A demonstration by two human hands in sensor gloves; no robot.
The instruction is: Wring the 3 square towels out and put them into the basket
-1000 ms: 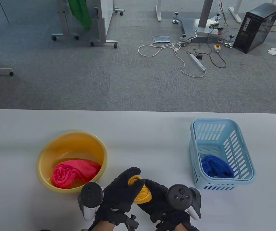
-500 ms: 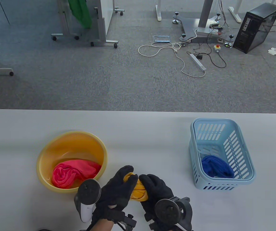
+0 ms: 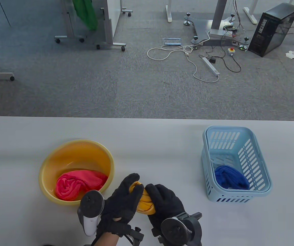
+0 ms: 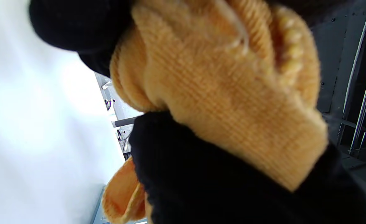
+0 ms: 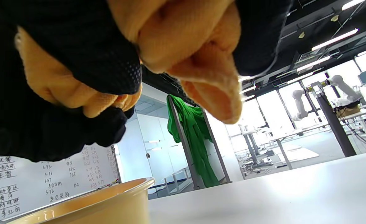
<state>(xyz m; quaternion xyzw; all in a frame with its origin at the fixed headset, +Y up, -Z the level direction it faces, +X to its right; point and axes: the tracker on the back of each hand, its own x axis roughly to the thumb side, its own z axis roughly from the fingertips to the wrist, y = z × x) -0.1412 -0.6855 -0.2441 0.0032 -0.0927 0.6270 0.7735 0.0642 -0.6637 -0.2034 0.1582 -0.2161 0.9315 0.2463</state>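
Note:
Both gloved hands grip a twisted yellow towel [image 3: 144,202] above the table's front edge, right of the basin. My left hand [image 3: 122,201] wraps its near-left end, my right hand [image 3: 163,202] its right end. The yellow towel [image 4: 220,77] fills the left wrist view, squeezed between black fingers. In the right wrist view the yellow towel [image 5: 198,53] bulges out of my fist. A pink towel [image 3: 79,183] lies in the yellow basin [image 3: 59,156]. A blue towel [image 3: 230,176] lies in the light blue basket [image 3: 261,164] at the right.
The yellow basin's rim [image 5: 86,202] sits close below my hands in the right wrist view. The white table [image 3: 152,143] stretches between basin and basket. Beyond the table's far edge lie grey floor, cables and a computer tower [image 3: 273,29].
Both hands have shifted slightly left and toward the front edge with the yellow towel. My right wrist has rolled over, so its tracker now sits low, near the bottom edge.

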